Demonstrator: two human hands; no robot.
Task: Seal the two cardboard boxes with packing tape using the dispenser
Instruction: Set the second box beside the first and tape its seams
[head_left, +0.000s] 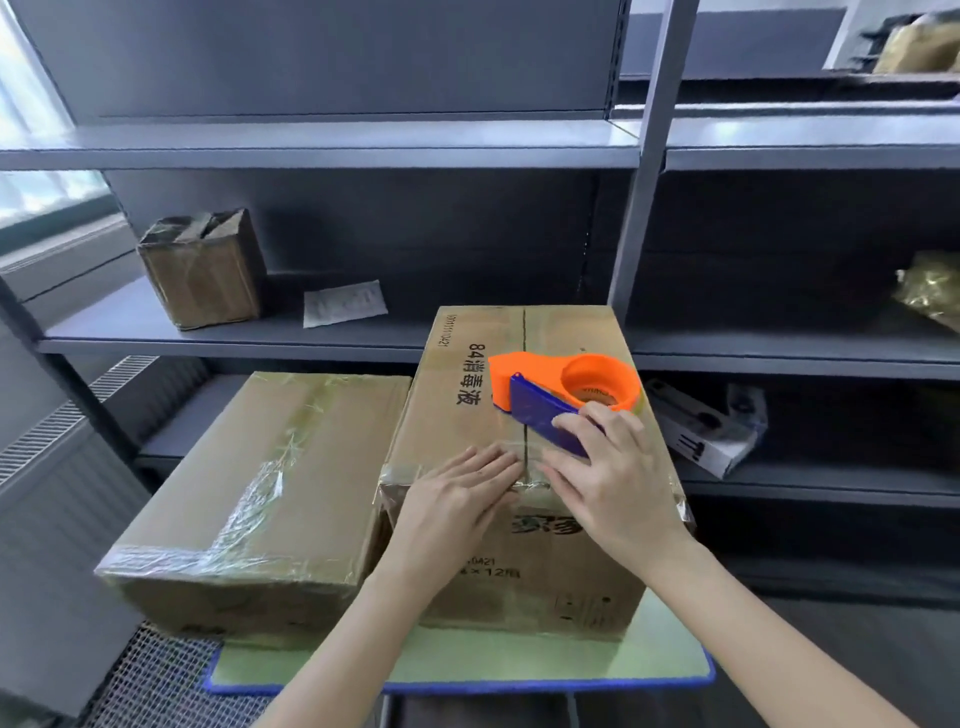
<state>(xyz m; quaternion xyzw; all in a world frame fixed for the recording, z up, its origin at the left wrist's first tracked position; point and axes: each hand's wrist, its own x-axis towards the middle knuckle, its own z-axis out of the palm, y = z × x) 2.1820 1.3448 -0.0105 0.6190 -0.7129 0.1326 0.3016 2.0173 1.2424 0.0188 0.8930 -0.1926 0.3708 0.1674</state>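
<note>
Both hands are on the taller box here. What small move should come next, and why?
Probably draw the dispenser away along the seam toward the box's far edge. The tape covers only the near end, the left hand presses it flat there, the right hand grips the dispenser's handle, and most of the seam looks bare.

Left hand (457, 501), right hand (610, 483): both bare. Forearms (769, 634) bare as far as visible. Fingers (493, 462) slender.
</note>
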